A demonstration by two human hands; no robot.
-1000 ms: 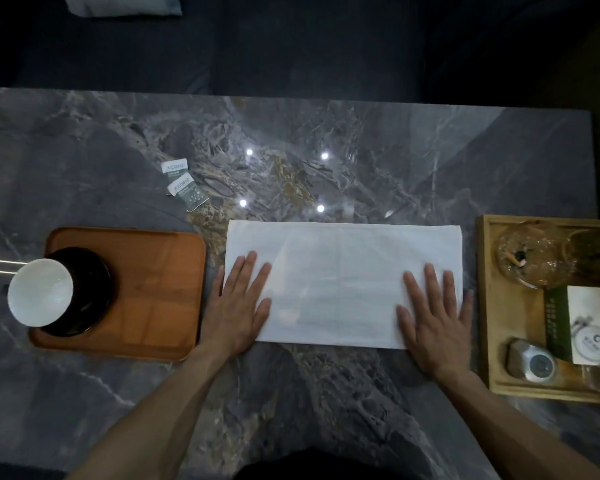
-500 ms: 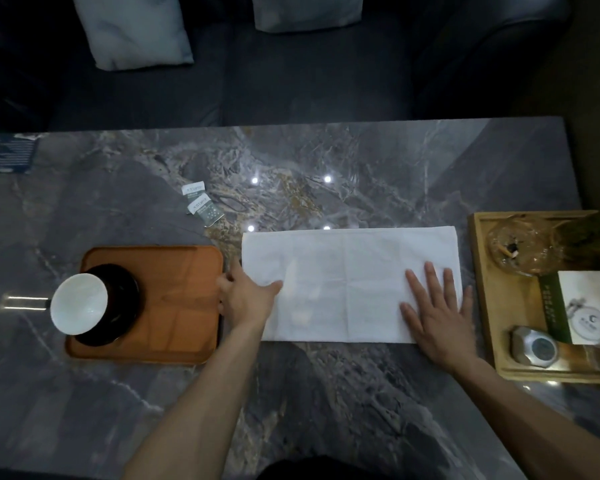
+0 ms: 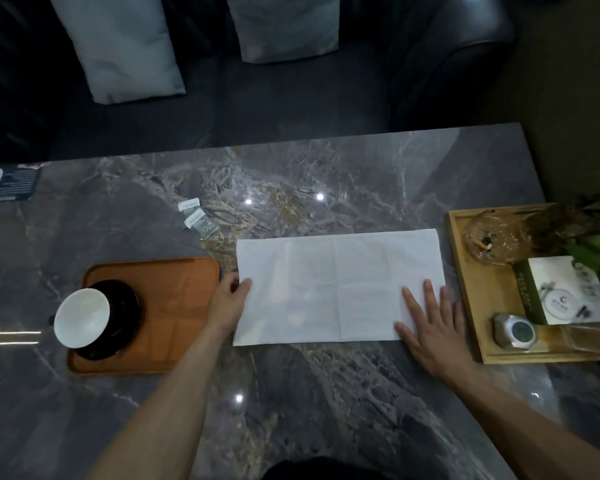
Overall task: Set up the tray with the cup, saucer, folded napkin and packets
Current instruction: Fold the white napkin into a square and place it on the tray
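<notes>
both hands on the napkin (image 3: 336, 289) — my left hand (image 3: 230, 299) pinches its edge, my right hand (image 3: 430, 327) lies flat, fingers spread.

Lounge: sofa (image 3: 291, 109), cushions (image 3: 118, 46), marble table (image 3: 326, 174).

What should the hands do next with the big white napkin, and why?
Probably fold it: the left hand pinches the left edge of the flat white cloth napkin while the right hand presses its right end. Lifting the left edge across would halve it.
</notes>
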